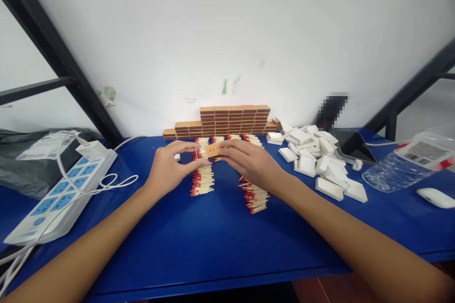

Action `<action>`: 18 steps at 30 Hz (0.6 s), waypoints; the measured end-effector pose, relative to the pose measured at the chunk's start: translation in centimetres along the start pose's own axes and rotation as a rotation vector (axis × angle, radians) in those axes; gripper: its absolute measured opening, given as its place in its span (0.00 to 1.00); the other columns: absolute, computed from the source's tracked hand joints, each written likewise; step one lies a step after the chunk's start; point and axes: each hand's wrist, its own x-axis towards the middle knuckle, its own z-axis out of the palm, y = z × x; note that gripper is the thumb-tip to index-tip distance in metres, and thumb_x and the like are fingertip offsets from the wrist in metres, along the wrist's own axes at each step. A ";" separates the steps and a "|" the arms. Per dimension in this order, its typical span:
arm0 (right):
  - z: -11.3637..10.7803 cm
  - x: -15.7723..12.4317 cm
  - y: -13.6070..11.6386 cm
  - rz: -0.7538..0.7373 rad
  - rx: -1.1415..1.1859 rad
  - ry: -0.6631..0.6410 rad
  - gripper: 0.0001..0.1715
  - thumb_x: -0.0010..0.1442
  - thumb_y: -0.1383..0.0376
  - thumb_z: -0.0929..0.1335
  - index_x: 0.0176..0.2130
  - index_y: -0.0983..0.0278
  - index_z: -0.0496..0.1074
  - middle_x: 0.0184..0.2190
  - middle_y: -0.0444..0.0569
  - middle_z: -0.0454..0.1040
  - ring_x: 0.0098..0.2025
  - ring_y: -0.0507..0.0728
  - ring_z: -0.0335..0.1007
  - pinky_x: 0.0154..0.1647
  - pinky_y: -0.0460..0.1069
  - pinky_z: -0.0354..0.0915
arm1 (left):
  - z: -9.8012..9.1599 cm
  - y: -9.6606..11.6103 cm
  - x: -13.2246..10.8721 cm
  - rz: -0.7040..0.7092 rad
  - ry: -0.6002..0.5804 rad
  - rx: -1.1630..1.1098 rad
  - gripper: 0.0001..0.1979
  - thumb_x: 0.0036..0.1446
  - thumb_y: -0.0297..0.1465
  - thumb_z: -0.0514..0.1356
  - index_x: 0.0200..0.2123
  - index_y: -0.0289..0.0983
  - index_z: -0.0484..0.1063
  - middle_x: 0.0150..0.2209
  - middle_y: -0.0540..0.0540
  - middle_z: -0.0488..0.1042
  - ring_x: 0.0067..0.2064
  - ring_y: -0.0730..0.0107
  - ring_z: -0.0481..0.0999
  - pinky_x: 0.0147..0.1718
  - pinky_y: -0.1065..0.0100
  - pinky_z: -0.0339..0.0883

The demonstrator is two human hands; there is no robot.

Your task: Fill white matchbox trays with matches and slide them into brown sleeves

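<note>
An orange matchbox (214,150) with red lettering is held up between my two hands above the blue table. My right hand (247,157) grips its sleeve from the right, fingers closed along the top. My left hand (172,161) pinches the left end, where a pale tray edge with matches seems to stick out; the fingertips partly hide it. Below lie rows of red-tipped matches, one left pile (203,181) and one right pile (255,196) under my right hand. Behind them, a stepped wall of stacked matchboxes (227,122) stands against the white wall.
White empty matchbox trays (330,180) are heaped on the right, beside a dark dustpan-like object (350,147). Farther right are a clear plastic bottle (387,168) and a white earphone case (435,197). A power strip (64,194) with cables and a black plastic bag (24,161) occupy the left.
</note>
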 end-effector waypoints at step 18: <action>0.9 0.2 -2.9 -0.024 0.164 0.016 0.13 0.77 0.67 0.62 0.56 0.61 0.72 0.55 0.57 0.78 0.58 0.58 0.76 0.62 0.55 0.75 | -0.7 0.3 0.3 0.076 -0.142 -0.065 0.26 0.55 0.51 0.74 0.49 0.40 0.82 0.47 0.43 0.85 0.48 0.55 0.85 0.52 0.57 0.79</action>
